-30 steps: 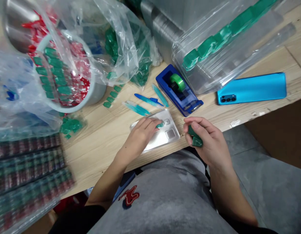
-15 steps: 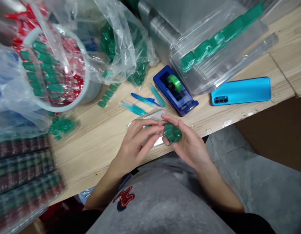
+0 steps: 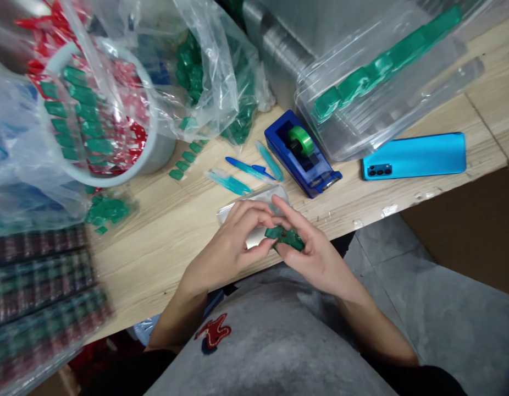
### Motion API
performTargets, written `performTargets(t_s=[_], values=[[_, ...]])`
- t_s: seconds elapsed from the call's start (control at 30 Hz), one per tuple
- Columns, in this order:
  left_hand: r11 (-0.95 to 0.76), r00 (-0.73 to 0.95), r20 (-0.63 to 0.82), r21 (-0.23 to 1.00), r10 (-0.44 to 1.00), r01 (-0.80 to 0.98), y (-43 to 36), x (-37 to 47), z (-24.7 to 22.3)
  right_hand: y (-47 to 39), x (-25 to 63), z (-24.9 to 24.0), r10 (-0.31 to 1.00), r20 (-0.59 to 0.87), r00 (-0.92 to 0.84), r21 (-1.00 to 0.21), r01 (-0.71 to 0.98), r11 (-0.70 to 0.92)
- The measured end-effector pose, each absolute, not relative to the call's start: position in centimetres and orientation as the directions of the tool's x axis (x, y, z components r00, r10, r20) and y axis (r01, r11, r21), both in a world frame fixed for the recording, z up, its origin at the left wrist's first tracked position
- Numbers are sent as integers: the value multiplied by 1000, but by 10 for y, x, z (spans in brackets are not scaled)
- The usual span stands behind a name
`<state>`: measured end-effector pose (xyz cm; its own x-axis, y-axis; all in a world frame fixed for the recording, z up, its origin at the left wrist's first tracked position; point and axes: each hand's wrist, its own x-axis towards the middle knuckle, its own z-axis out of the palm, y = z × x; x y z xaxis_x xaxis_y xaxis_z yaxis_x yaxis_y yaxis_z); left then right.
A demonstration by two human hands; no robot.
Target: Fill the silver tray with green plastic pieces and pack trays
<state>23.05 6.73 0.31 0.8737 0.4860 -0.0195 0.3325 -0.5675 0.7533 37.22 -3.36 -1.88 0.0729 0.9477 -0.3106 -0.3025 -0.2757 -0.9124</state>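
Near the front edge of the table, my two hands meet over a bunch of glossy, translucent green pieces [image 3: 294, 240]. My right hand [image 3: 316, 250] is closed round the bunch, with the thumb below and the fingers along the far side. My left hand [image 3: 233, 239] pinches the left end of the same bunch between thumb and fingertips. Some of the green is hidden by the fingers. Beneath the hands lies a shallow clear plastic tray [image 3: 225, 213], partly covered by the left hand.
Behind the hands are pens [image 3: 244, 168] and a blue tape dispenser [image 3: 296, 157]. A blue phone [image 3: 419, 157] lies to the right, near clear plastic boxes [image 3: 332, 137]. At left stand a bucket [image 3: 155, 148] of red and green pieces, plastic bags [image 3: 221, 66] and filled packs [image 3: 40, 275].
The green bunch has tipped and sits lower in my right hand, whose thumb now lies over it. My left thumb and fingers have closed on its left end. The view has shifted slightly.
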Motion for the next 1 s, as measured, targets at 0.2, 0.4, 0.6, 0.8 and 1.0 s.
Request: performTargets(t_s=[0.2, 0.4, 0.6, 0.8, 1.0], values=[[-440, 719, 83, 837, 690, 325, 73, 226, -14, -35, 387, -25, 924, -350, 153, -837, -493, -235], [-778, 837, 191, 515, 512, 359, 83, 240, -33, -44, 406, -30, 814, -473, 338, -779, -592, -207], [-815, 893, 162, 499, 420, 293, 81, 252, -35, -46, 410, -29, 797, -475, 373, -792, -576, -203], [-889, 922, 184, 382, 341, 253, 80, 261, -41, -44, 408, -34, 817, -461, 346, -783, -591, -192], [-884, 907, 161, 343, 390, 319, 76, 253, -48, -48, 408, -33, 819, -449, 358, -793, -581, -181]])
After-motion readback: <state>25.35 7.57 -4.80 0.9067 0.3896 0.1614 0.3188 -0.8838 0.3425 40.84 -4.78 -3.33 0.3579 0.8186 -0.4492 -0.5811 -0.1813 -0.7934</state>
